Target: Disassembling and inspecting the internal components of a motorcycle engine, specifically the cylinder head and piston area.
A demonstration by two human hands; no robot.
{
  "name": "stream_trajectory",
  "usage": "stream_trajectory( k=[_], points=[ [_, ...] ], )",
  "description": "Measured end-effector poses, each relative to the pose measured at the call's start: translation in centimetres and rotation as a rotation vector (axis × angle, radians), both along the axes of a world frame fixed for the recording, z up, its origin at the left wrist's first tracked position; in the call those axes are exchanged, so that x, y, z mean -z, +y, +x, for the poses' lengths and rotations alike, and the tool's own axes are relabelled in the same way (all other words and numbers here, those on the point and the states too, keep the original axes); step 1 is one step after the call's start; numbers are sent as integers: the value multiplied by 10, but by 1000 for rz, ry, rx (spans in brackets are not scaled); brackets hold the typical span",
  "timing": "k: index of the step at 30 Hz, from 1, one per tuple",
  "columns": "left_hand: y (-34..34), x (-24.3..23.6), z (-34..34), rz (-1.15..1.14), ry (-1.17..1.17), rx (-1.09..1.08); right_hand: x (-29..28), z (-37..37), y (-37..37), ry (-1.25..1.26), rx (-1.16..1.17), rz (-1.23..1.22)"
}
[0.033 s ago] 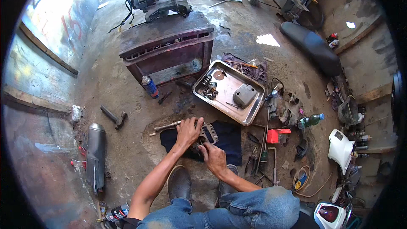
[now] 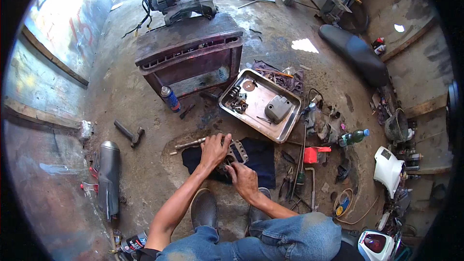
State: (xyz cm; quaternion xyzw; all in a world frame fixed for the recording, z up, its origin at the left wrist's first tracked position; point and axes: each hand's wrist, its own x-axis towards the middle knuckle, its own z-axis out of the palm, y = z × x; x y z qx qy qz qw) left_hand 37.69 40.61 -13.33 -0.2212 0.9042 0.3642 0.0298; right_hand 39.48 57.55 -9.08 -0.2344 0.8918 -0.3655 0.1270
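Observation:
A grey metal cylinder head (image 2: 240,151) with holes along its edge rests on a dark blue cloth (image 2: 262,162) on the ground in front of my feet. My left hand (image 2: 214,152) lies over its left side and holds it, hiding much of it. My right hand (image 2: 243,178) is closed at its near edge, the thumb and fingers pinched together. What the right fingertips hold is too small and hidden to make out. Just left of my left hand, a metal rod-like tool (image 2: 188,144) lies at the cloth's far left edge.
A metal tray (image 2: 261,97) of engine parts stands beyond the cloth, beside a dark wooden table (image 2: 188,58) bearing an engine. A spray can (image 2: 170,98), a hammer (image 2: 130,133) and an exhaust muffler (image 2: 109,179) are left. Pliers (image 2: 286,181), a red container (image 2: 316,154) and a green bottle (image 2: 354,137) are right.

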Motion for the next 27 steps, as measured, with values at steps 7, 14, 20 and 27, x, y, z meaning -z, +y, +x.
stream_trajectory(
  k=[7, 14, 20, 27],
  points=[
    [0, 4, 4, -17, -7, 3, -2, -12, -1, -98, 25, 95],
    [6, 7, 9, -62, 93, -11, 17, -12, -11, -13, -7, 192],
    [6, 5, 6, -112, 84, -28, 17, -14, -10, 16, -23, 222],
    [2, 6, 4, -121, 34, -14, 11, -11, -11, -78, 14, 87]
  ],
)
